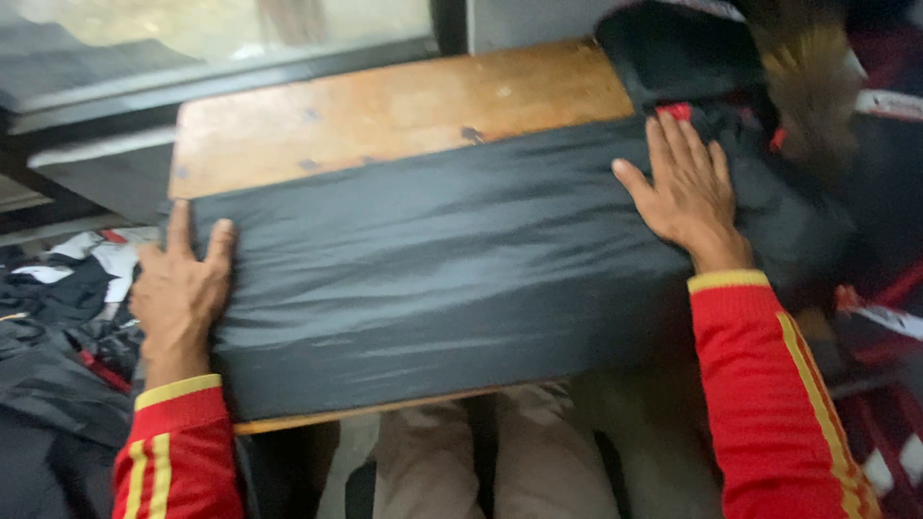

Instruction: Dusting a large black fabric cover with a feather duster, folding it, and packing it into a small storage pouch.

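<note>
- Wooden bench is sitting under a window, and its brown top is showing bare at the back.
- Black cloth is lying flat across the front part of the bench, with soft wrinkles running along it.
- Left hand is lying flat on the left end of the black cloth, right at the bench edge. Its grip is wide, with fingers spread and holding nothing.
- Right hand is pressing flat on the right end of the black cloth. Its grip is wide too, fingers spread, holding nothing.
- Both arms are wearing red sleeves with yellow stripes.
- More black cloth is bunching up in a heap just behind the right hand.
- Pile of black, white and red clothes is lying to the left of the bench, down low.
- Picture is a bit blurry.
</note>
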